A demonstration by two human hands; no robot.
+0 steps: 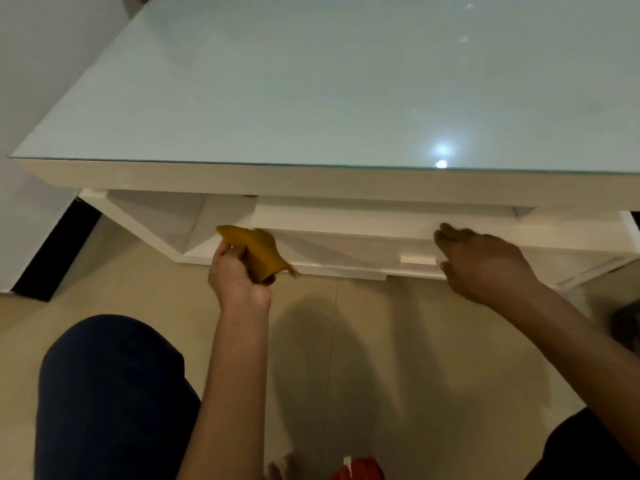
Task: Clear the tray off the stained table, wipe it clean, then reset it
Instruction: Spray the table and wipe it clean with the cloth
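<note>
A white low table with a glass top (311, 91) fills the upper view; no tray shows on it. Below the top, a white drawer (363, 244) stands slightly pulled out. My left hand (235, 275) is shut on a crumpled mustard-yellow cloth (258, 249), held just in front of the drawer's left end. My right hand (485, 261) rests on the drawer's upper right edge, fingers curled over it, beside the small white handle (418, 259).
An open shelf recess (156, 220) sits left of the drawer. Beige tiled floor (363, 358) lies beneath. My knee in dark blue trousers (110, 393) is at lower left. A red object (360, 469) peeks in at the bottom edge. A wall stands at left.
</note>
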